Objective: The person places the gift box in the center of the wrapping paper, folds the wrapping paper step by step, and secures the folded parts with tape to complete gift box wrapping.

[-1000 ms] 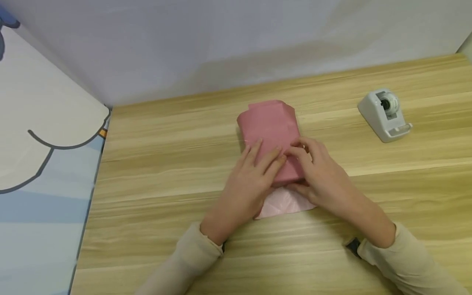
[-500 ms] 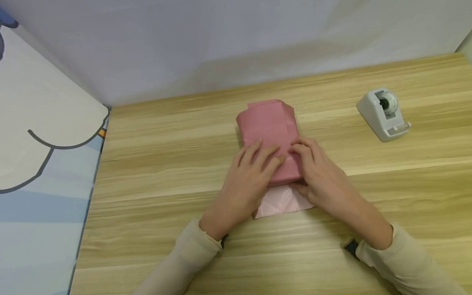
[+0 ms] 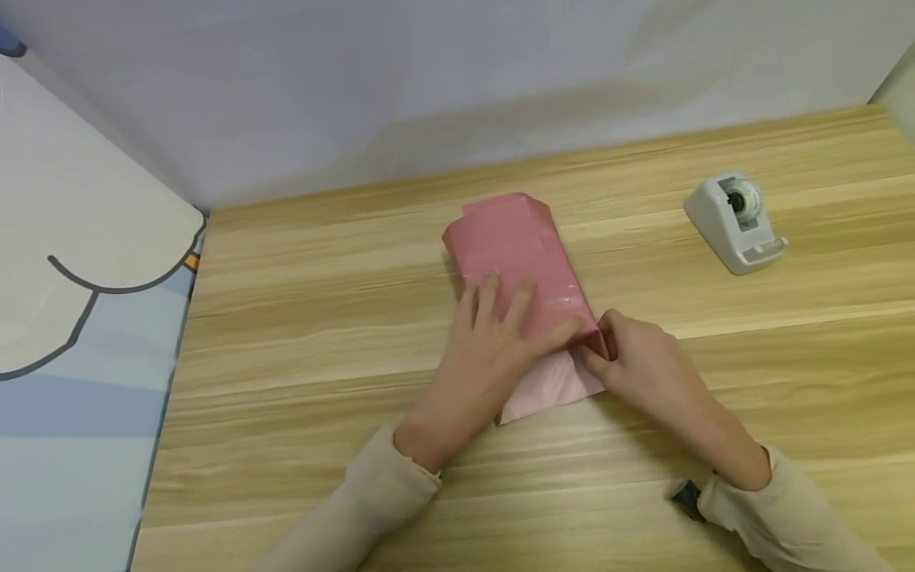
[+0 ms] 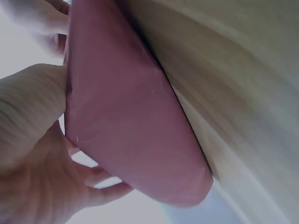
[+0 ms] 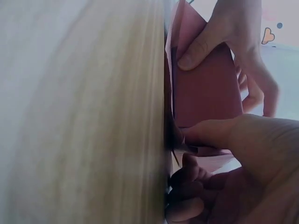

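A box-shaped package wrapped in pink paper (image 3: pixel 511 246) lies on the wooden table, turned slightly. From its near end a paler pink flap of wrapping paper (image 3: pixel 549 389) spreads toward the person. Across the package's top lies my left hand (image 3: pixel 486 349), fingers spread. In the right wrist view its thumb (image 5: pixel 198 49) presses the end face. My right hand (image 3: pixel 646 357) is at the near right corner, where thumb and fingers pinch a fold of the wrapping paper. The left wrist view shows the package's long pink side (image 4: pixel 126 107) beside the left hand.
A white tape dispenser (image 3: pixel 736 222) with a roll of clear tape stands at the back right of the table (image 3: pixel 286 357). A pale wall (image 3: pixel 429 79) rises behind the table's far edge. A printed cartoon panel (image 3: pixel 86 334) borders it on the left.
The right hand has moved from the package's top to its near right corner and pinches the paper there. The package has turned a little, and the left fingers have spread wider.
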Tool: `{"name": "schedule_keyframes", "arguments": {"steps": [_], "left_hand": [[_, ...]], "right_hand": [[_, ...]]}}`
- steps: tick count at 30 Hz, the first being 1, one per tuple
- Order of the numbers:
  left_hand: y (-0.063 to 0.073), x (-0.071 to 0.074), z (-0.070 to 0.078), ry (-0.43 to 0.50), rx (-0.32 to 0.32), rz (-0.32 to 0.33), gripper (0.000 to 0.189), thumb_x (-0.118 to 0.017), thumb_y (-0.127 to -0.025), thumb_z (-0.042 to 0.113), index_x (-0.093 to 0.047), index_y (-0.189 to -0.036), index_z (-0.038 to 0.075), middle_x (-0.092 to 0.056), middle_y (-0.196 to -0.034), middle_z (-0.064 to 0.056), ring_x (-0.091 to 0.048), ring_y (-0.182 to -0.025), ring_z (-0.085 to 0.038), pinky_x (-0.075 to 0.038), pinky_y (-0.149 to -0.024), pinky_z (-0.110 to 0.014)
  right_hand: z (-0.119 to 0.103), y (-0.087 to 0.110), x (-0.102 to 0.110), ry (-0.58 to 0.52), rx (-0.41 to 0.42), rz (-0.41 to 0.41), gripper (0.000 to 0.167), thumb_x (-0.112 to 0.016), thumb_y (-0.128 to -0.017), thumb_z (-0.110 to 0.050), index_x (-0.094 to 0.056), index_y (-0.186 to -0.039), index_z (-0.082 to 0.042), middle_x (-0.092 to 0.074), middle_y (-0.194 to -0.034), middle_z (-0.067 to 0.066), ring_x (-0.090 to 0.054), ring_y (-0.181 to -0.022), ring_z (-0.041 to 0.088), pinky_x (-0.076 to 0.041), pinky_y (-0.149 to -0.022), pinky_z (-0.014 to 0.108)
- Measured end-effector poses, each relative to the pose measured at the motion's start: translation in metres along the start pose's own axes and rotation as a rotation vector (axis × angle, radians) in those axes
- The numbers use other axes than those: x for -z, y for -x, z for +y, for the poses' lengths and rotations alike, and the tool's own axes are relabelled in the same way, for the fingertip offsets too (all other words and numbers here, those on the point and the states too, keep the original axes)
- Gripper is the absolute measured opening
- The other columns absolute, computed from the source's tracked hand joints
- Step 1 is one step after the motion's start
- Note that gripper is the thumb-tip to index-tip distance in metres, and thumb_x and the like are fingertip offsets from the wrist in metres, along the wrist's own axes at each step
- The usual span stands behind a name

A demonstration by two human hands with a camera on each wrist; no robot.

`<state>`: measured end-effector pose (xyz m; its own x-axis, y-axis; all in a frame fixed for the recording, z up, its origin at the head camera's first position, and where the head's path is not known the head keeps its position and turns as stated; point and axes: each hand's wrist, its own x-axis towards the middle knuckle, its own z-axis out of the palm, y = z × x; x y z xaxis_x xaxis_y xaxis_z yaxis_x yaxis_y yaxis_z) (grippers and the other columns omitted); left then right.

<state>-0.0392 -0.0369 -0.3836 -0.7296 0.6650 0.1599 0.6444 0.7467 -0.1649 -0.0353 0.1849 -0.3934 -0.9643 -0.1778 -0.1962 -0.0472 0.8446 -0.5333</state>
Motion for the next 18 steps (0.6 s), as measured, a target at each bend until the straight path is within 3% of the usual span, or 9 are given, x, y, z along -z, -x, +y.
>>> {"name": "schedule_keyframes", "arguments": {"steps": [7,13,18], "left_hand": [[0.006,0.004,0.005,-0.137,-0.062,-0.058,0.084,-0.075,-0.094,0.017,-0.032,-0.155,0.055,-0.04,-0.154,-0.023,-0.04,-0.142,-0.058,-0.039,-0.118,-0.065],[0.005,0.004,0.016,-0.244,-0.019,-0.136,0.078,-0.059,-0.104,0.016,-0.023,-0.158,0.059,-0.037,-0.158,-0.021,-0.036,-0.147,-0.059,-0.038,-0.119,-0.067],[0.004,0.004,0.02,-0.274,-0.001,-0.176,0.083,-0.064,-0.102,0.022,-0.017,-0.16,0.06,-0.034,-0.16,-0.021,-0.034,-0.147,-0.059,-0.038,-0.118,-0.068]], "right_hand": [[0.002,0.0,-0.002,0.049,0.026,0.003,0.025,-0.066,-0.093,-0.024,-0.052,-0.074,-0.015,-0.05,-0.063,0.001,-0.046,-0.06,0.017,-0.033,-0.053,0.03],[0.003,0.0,-0.005,0.079,0.052,0.014,0.029,-0.064,-0.095,-0.025,-0.051,-0.071,-0.016,-0.05,-0.061,0.001,-0.047,-0.059,0.018,-0.033,-0.051,0.031],[0.003,0.003,-0.006,0.099,0.055,0.003,0.035,-0.061,-0.098,-0.025,-0.048,-0.068,-0.017,-0.046,-0.058,0.0,-0.044,-0.056,0.016,-0.031,-0.05,0.03]]}}
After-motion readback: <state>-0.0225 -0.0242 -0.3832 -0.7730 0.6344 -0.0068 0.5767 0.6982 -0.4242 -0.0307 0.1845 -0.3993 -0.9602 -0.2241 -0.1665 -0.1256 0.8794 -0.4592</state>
